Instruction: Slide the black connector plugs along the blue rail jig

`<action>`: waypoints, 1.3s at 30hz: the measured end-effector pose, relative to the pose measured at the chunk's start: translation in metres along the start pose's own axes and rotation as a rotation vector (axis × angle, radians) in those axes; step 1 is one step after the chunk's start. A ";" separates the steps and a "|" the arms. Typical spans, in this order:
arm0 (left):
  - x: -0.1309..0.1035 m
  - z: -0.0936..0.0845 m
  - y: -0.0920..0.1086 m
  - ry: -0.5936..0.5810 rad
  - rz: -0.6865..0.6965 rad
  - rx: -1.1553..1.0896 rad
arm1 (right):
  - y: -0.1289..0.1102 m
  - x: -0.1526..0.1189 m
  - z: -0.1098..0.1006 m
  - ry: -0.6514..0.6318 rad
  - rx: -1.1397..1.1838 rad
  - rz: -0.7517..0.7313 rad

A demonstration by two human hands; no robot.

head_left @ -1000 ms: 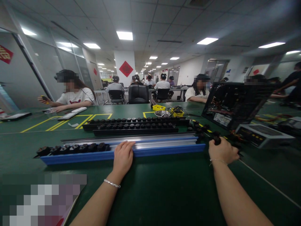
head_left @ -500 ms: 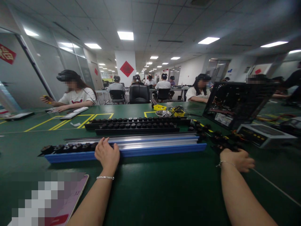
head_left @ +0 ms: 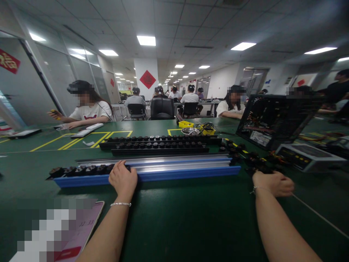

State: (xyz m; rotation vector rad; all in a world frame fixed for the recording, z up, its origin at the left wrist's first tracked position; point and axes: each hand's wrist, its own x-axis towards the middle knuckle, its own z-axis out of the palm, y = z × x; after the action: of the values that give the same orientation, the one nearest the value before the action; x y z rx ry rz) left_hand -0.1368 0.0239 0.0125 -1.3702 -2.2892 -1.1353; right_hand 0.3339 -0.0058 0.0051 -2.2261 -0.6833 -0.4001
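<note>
My left hand (head_left: 123,181) rests over a long blue-sided metal channel (head_left: 188,174), at the right end of a row of black modules (head_left: 91,170) seated in it. Its fingers bend over the channel, and a bit of dark part shows between thumb and forefinger. My right hand (head_left: 273,183) is at the near edge of a loose cluster of black parts (head_left: 252,160) on the right. Its fingers are curled in, and whatever they hold is hidden. Behind the channel lie two dark strips (head_left: 160,145) lined with black modules.
A phone (head_left: 81,233) lies at the front left. An open computer case (head_left: 275,120) and a power supply unit (head_left: 308,158) stand on the right. Farther back are yellow trays (head_left: 186,124) and a metal dish (head_left: 190,131). Co-workers sit across the green table (head_left: 191,222).
My hands stay almost in place, with the right one a touch to the left. The view has shifted slightly, and the phone's screen digits are different.
</note>
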 end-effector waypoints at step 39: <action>0.005 -0.004 0.002 -0.057 -0.067 0.035 | -0.054 -0.034 0.023 -0.460 -0.058 -0.679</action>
State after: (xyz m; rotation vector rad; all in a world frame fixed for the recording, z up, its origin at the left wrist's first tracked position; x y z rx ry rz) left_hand -0.1390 0.0248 0.0193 -1.3390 -2.4002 -1.0832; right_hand 0.2761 0.0297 0.0049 -2.1008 -1.7043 -0.2264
